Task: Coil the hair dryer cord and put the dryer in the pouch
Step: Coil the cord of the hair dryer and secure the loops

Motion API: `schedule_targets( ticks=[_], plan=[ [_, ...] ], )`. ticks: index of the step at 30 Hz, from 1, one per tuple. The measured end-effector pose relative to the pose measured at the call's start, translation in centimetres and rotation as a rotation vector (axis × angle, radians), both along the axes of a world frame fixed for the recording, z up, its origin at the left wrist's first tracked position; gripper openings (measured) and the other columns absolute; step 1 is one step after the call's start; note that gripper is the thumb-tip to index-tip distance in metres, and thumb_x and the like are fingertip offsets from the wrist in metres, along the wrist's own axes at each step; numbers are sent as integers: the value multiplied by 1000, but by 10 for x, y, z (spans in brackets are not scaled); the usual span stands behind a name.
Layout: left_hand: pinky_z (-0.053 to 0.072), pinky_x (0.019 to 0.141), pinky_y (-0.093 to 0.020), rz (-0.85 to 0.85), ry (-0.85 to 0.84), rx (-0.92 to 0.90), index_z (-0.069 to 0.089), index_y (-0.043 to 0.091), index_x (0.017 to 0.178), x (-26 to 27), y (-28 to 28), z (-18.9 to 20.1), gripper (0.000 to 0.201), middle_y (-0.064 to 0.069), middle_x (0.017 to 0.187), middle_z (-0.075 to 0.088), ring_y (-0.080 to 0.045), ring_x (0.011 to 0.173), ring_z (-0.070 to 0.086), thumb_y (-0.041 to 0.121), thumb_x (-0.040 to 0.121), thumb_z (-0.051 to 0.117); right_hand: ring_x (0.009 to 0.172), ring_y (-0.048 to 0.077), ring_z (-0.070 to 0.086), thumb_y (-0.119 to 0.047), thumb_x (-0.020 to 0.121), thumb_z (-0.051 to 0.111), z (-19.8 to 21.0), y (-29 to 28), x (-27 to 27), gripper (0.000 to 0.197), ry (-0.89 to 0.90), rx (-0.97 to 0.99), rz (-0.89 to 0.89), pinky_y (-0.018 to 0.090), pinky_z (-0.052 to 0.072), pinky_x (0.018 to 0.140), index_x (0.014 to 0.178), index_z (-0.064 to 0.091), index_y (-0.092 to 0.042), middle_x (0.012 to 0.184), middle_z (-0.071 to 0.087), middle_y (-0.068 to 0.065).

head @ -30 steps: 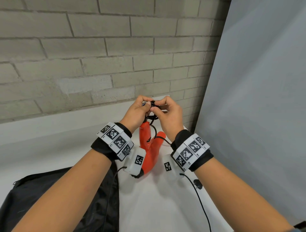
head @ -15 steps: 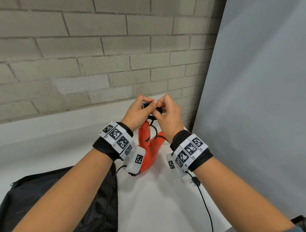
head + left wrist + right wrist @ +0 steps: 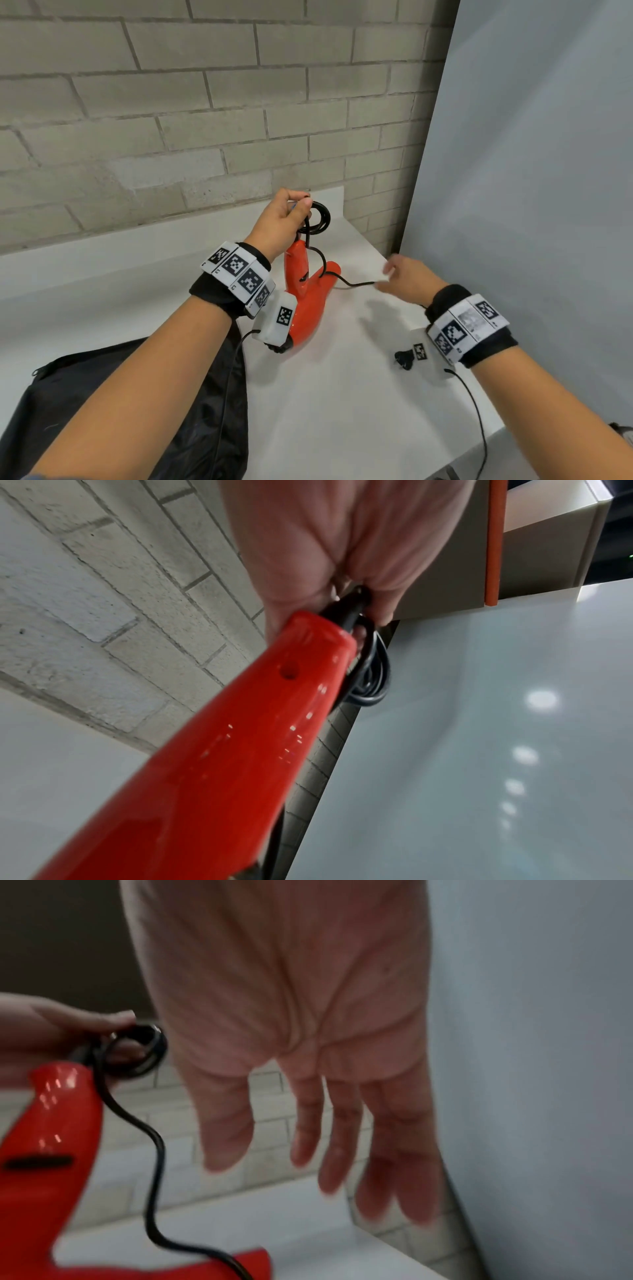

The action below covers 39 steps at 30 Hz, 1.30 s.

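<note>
Coiling's partway: left hand [image 3: 281,219] pinches a few small loops of cord [image 3: 318,219] at the top of the red dryer [image 3: 308,301], which stands on the white table [image 3: 342,394]. Right hand [image 3: 407,277] has fingers spread, holding nothing, near the loose cord w/ plug [image 3: 402,359] lying uncoiled. Black pouch [image 3: 137,394] waits at left, dryer not in yet
</note>
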<state>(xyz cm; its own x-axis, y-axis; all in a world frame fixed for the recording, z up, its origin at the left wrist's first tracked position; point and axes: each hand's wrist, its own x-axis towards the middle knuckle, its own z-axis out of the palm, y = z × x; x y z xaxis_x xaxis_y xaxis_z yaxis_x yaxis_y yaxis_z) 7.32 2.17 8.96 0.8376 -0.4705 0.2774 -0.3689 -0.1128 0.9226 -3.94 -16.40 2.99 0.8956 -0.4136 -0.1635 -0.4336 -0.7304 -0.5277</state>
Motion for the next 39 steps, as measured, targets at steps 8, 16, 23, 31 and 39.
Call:
schedule_targets(
  ticks=[8, 16, 23, 31, 39],
  plan=[
    [40, 65, -22, 30, -8, 17, 51, 10, 112, -3, -9, -2, 26, 5, 79, 53, -7, 68, 48, 26, 94, 44, 87, 17, 53, -45, 97, 29, -33, 0, -45, 58, 694, -222, 54, 26, 35, 89, 132, 43, -1, 141, 46, 13],
    [39, 62, -21, 28, -25, 32, 48, 18, 95, -6, -11, -2, 11, 6, 80, 54, -5, 68, 49, 27, 94, 42, 128, 25, 45, -41, 93, 46, -64, -5, -32, 52, 669, -233, -17, 31, 34, 105, 129, 47, -3, 136, 50, 12],
    [39, 60, -25, 27, -58, 14, 47, 15, 92, -6, -10, -2, 15, 4, 72, 52, -9, 62, 45, 26, 96, 37, 113, 35, 55, -4, 93, 33, -34, -27, -28, 32, 219, -320, -258, 38, 46, 92, 119, 51, -2, 125, 55, 19],
    [36, 55, -21, 0, -80, 4, 47, 19, 89, -5, -11, -5, 14, 3, 71, 51, -9, 60, 44, 25, 96, 36, 73, 29, 47, 18, 76, 43, 25, -25, -22, 23, -675, -497, -108, 30, 35, 61, 91, 51, 2, 106, 47, 22],
    [39, 66, -27, 9, -113, -10, 48, 30, 81, 2, -17, -9, 20, 4, 71, 53, -14, 68, 47, 24, 96, 37, 88, -13, 54, 10, 80, 55, 45, 24, 4, 21, -1073, 168, 388, 8, 44, 76, 79, 55, -11, 83, 49, -10]
  ],
)
